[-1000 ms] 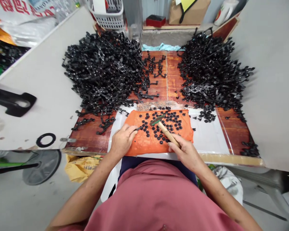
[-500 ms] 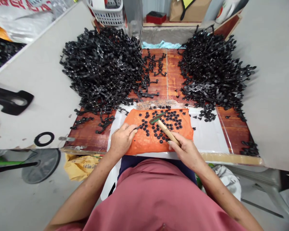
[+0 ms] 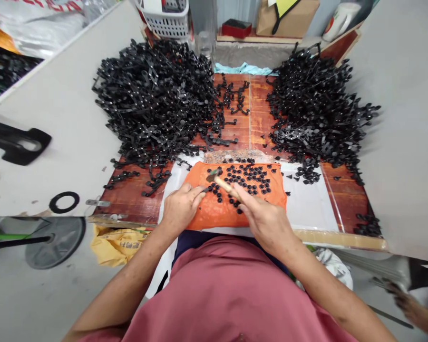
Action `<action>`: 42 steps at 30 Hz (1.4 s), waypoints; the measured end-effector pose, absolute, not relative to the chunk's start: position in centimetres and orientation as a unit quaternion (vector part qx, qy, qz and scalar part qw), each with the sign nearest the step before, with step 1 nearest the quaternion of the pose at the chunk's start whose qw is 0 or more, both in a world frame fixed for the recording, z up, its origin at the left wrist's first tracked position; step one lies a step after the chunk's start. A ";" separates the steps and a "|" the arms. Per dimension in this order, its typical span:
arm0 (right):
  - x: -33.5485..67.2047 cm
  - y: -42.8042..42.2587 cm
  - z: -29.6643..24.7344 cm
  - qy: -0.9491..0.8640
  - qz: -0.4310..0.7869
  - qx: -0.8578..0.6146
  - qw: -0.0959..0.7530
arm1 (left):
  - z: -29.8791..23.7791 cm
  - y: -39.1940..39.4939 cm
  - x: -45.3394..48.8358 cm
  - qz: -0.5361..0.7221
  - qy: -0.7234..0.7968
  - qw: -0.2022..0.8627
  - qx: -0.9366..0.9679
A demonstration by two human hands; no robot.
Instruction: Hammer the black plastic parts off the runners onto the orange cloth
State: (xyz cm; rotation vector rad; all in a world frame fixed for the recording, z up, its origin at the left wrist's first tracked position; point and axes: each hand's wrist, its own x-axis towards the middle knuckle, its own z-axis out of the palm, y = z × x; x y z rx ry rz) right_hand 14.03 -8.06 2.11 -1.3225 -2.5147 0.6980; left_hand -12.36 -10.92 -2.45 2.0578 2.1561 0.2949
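My right hand [image 3: 267, 221] is wrapped round the wooden handle of a hammer [image 3: 226, 185]. The hammer's head, dark with some green on it, points up and to the left over the orange cloth [image 3: 209, 216]. At the cloth's left side my left hand [image 3: 180, 206] pinches a thin black plastic strip [image 3: 207, 189], its far end close below the hammer head. Most of that strip is hidden by my fingers. Several small round black caps [image 3: 235, 178] lie spread over the cloth, and my right hand covers part of them.
A large heap of black strips [image 3: 157, 99] rises at the back left, and another black heap [image 3: 314, 109] at the right. White sheeting [image 3: 310, 204] lies under the cloth. Behind stand a white basket [image 3: 167, 21] and a red box [image 3: 237, 29]. Another person's arm [image 3: 419, 311] shows at lower right.
My right hand and the hammer have moved left, bringing the hammer head near the strip. My left hand stays in place. Another person's arm has appeared at lower right.
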 end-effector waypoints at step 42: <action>19.2 -7.3 1.8 -0.759 0.388 -0.480 0.206 | 1.0 -3.8 -16.4 0.059 0.583 0.043 0.809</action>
